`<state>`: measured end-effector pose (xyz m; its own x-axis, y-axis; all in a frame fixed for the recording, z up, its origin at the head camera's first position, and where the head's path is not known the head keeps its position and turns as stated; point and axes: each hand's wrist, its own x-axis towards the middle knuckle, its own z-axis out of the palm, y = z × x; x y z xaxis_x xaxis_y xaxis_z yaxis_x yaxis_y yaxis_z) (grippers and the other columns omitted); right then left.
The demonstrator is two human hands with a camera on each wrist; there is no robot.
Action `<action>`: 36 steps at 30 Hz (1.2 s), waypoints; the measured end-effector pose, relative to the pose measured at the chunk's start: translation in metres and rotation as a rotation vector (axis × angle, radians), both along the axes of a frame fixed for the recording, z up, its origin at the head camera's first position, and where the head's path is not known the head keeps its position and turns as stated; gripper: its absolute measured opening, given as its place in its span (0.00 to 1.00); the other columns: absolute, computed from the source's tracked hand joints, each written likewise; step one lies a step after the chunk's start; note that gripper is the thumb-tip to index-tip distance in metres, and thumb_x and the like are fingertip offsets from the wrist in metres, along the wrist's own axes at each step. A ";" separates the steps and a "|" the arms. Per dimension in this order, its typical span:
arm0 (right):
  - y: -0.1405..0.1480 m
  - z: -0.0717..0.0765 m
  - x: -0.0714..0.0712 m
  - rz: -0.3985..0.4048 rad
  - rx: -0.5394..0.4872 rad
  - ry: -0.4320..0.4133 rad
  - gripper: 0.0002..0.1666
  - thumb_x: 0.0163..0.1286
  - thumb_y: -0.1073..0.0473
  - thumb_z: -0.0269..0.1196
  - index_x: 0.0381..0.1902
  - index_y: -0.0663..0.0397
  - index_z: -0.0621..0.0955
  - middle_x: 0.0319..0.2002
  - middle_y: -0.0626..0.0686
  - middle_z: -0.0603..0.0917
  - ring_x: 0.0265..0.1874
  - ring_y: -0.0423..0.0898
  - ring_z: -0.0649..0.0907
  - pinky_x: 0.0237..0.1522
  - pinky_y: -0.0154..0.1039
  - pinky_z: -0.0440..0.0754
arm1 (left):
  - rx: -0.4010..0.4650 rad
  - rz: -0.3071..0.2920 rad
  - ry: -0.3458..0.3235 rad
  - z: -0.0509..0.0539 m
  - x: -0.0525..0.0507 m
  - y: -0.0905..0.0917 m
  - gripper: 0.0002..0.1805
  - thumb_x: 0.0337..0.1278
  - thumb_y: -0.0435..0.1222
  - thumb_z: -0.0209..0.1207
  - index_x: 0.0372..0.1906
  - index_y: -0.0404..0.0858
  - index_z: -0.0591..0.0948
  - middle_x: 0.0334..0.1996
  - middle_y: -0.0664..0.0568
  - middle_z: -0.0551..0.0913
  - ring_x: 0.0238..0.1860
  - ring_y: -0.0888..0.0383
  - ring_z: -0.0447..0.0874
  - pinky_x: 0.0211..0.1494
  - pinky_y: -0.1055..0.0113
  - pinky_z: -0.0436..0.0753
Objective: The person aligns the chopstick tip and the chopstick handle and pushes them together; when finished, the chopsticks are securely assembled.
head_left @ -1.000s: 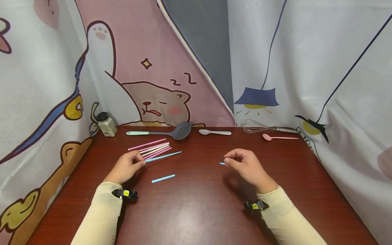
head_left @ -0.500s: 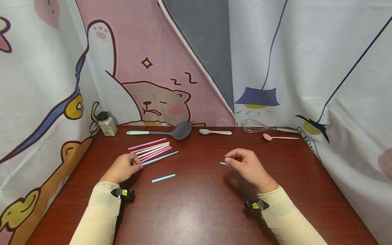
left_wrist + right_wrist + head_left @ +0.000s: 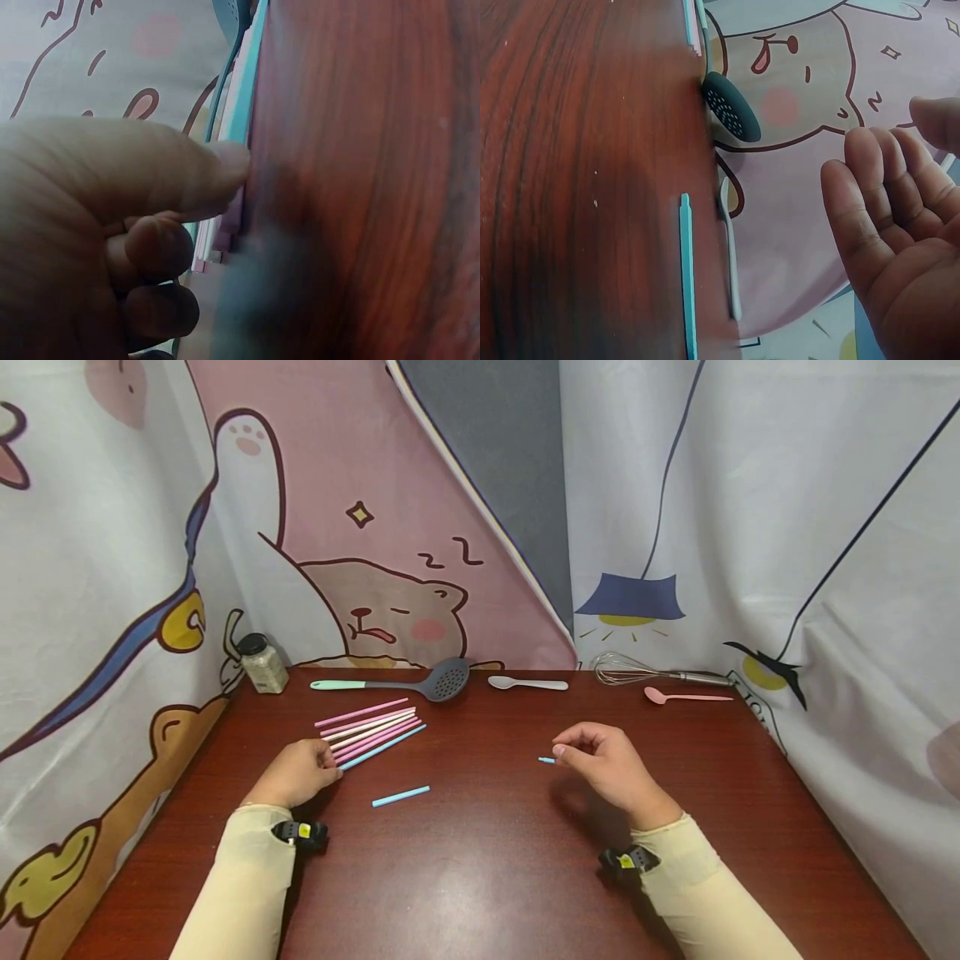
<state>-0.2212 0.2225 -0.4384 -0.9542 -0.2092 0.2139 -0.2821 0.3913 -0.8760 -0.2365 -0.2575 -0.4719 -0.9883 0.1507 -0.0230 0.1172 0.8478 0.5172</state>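
My left hand (image 3: 294, 774) pinches the near end of a long, thin blue stick (image 3: 384, 747). That stick lies right alongside a row of pink and white sticks (image 3: 372, 724). In the left wrist view the thumb (image 3: 225, 169) covers part of the blue stick (image 3: 241, 112); the index fingertip is mostly hidden. My right hand (image 3: 603, 764) hovers over the table's right half, fingers loosely bent. In the head view only the tip of another blue stick (image 3: 546, 760) shows past it; the right wrist view has this stick (image 3: 688, 277) lying on the table, apart from the fingers.
A shorter blue stick (image 3: 401, 797) lies mid-table. Along the back edge are a jar (image 3: 262, 665), a slotted skimmer (image 3: 444, 681), a white spoon (image 3: 527, 683), a whisk (image 3: 630, 671) and a pink spoon (image 3: 656, 696). Printed cloth encloses the back and sides.
My left hand has moved a little left and nearer, drawing the long blue stick in against the pink and white row. The right hand has stayed nearly still.
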 end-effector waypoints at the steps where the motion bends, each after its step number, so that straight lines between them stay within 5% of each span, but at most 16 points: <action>1: 0.001 0.000 0.000 -0.003 0.002 0.002 0.04 0.69 0.65 0.71 0.40 0.60 0.88 0.30 0.55 0.89 0.28 0.40 0.83 0.30 0.34 0.79 | -0.003 -0.001 0.002 0.001 0.000 0.000 0.10 0.59 0.34 0.70 0.28 0.39 0.79 0.24 0.53 0.79 0.27 0.56 0.74 0.32 0.61 0.73; 8: 0.008 -0.005 -0.007 -0.058 0.100 0.006 0.05 0.68 0.63 0.72 0.41 0.59 0.89 0.31 0.51 0.89 0.30 0.40 0.81 0.33 0.34 0.78 | 0.052 -0.040 0.031 -0.002 -0.002 0.003 0.09 0.59 0.32 0.70 0.30 0.39 0.79 0.23 0.53 0.76 0.26 0.57 0.72 0.30 0.63 0.71; 14: 0.017 -0.012 -0.013 -0.087 0.272 -0.092 0.05 0.67 0.61 0.72 0.39 0.55 0.89 0.27 0.48 0.84 0.29 0.44 0.77 0.31 0.38 0.75 | 0.199 -0.198 0.021 -0.004 -0.002 0.026 0.08 0.58 0.32 0.71 0.32 0.43 0.81 0.22 0.56 0.73 0.25 0.60 0.70 0.29 0.66 0.71; 20: 0.023 -0.021 -0.018 -0.060 0.413 -0.208 0.05 0.67 0.60 0.72 0.39 0.54 0.89 0.27 0.49 0.81 0.29 0.45 0.76 0.33 0.40 0.74 | 0.209 -0.319 -0.027 -0.003 0.005 0.051 0.08 0.56 0.32 0.73 0.30 0.46 0.84 0.21 0.59 0.73 0.24 0.64 0.70 0.27 0.68 0.70; 29: 0.028 -0.025 -0.018 -0.057 0.527 -0.244 0.07 0.66 0.65 0.71 0.42 0.58 0.87 0.30 0.51 0.83 0.30 0.47 0.77 0.36 0.42 0.74 | 0.144 -0.318 -0.111 0.000 0.010 0.062 0.09 0.57 0.34 0.74 0.32 0.45 0.83 0.21 0.59 0.73 0.24 0.63 0.71 0.29 0.68 0.71; 36: 0.029 -0.026 -0.017 -0.068 0.562 -0.249 0.06 0.60 0.69 0.72 0.33 0.55 0.85 0.26 0.49 0.82 0.28 0.46 0.77 0.33 0.41 0.73 | 0.097 -0.308 -0.123 0.000 0.013 0.065 0.12 0.56 0.31 0.74 0.30 0.45 0.80 0.20 0.59 0.73 0.24 0.61 0.70 0.29 0.65 0.72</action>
